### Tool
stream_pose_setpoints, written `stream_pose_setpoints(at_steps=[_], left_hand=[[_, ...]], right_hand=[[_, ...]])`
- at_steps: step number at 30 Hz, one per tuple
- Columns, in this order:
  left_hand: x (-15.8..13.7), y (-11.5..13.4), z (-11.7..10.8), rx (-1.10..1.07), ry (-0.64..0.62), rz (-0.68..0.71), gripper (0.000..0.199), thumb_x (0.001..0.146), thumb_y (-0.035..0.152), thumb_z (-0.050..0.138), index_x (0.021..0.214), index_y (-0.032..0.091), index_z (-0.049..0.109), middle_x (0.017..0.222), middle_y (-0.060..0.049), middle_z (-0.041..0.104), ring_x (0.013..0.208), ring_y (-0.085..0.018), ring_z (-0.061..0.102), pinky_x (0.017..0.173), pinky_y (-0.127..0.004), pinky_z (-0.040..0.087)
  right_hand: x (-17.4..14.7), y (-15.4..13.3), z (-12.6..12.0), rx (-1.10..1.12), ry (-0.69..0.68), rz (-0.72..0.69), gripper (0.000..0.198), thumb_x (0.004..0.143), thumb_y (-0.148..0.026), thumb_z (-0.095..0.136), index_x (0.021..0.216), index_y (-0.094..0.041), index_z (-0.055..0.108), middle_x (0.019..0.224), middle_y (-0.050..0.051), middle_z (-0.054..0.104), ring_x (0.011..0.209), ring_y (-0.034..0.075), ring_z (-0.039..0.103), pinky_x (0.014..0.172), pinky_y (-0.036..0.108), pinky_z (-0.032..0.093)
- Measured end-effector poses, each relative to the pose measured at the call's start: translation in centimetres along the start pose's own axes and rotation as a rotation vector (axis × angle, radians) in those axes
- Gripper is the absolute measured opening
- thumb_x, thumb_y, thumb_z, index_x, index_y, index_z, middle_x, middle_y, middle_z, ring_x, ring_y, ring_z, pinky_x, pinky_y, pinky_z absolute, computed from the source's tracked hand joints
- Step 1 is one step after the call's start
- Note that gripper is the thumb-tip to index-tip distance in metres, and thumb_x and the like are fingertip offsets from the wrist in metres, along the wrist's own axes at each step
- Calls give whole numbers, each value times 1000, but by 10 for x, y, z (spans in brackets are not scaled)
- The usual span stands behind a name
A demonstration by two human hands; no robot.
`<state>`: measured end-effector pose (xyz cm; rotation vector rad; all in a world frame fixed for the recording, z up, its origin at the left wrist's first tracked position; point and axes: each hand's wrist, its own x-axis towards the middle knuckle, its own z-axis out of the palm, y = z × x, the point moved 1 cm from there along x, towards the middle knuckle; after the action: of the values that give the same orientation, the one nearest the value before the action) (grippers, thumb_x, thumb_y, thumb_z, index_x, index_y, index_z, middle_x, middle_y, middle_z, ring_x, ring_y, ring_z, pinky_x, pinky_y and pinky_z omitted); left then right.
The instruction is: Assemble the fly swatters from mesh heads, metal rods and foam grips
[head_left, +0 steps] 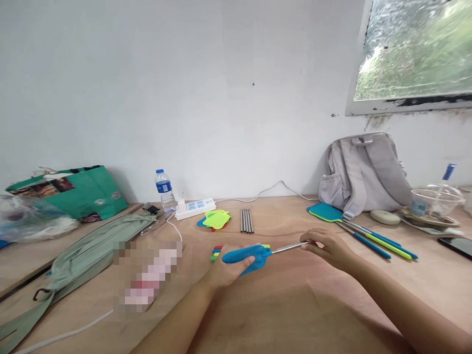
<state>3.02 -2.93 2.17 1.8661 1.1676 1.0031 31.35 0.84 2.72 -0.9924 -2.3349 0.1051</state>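
Note:
My left hand (pixel 225 269) is closed around a blue fly swatter head (pixel 254 259), with the thumb across its mesh. A thin metal rod (pixel 289 248) runs from the head's neck to the right. My right hand (pixel 326 248) pinches the rod's far end between thumb and fingers. Behind my left hand lie several coloured handles (pixel 217 252), red, green and yellow, partly hidden. Farther back are a stack of loose swatter heads (pixel 217 220), yellow-green on top, and a row of several metal rods (pixel 247 221).
Whole fly swatters (pixel 372 236) lie at right before a grey backpack (pixel 363 172). A power strip (pixel 195 208) and water bottle (pixel 164 189) stand near the wall. At left are a green bag (pixel 88 191) and a grey-green sling bag (pixel 92 250). Plastic cups (pixel 435 201) stand far right.

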Motion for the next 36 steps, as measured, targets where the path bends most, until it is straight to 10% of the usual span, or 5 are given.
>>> stream_pose_setpoints(at_steps=[11,16,22,29,36], left_hand=[[-2,6,5,590,-2,987,35,87,20,37,119,28,49,110,0,61,113,-16,47,95,-31,36],[4,3,-6,620,40,885,34,82,21,45,114,28,51,106,0,63,106,-17,51,91,-31,38],[23,-17,-8,399,797,179,35,71,23,53,105,18,48,100,-8,52,96,-22,50,82,-38,42],[23,-27,25,696,193,78,27,74,18,47,98,22,56,103,-6,50,98,-23,43,85,-40,34],[18,-24,28,732,79,86,21,78,15,41,90,22,57,99,-4,54,97,-22,41,85,-37,32]], right_hand=[[0,6,11,163,-163,114,40,87,-43,31,62,-18,48,58,0,50,55,12,46,53,22,31],[0,2,10,207,-133,203,39,86,-44,32,61,-18,47,59,-1,50,55,12,44,53,23,29],[2,17,13,421,119,413,38,80,-51,38,61,-19,47,55,-2,42,55,13,39,53,24,27],[9,14,35,1259,428,621,35,77,-57,42,78,-22,45,53,-7,30,45,8,26,43,22,20],[8,-3,34,1299,436,627,30,72,-49,57,76,-21,48,55,-5,41,50,9,33,46,22,28]])
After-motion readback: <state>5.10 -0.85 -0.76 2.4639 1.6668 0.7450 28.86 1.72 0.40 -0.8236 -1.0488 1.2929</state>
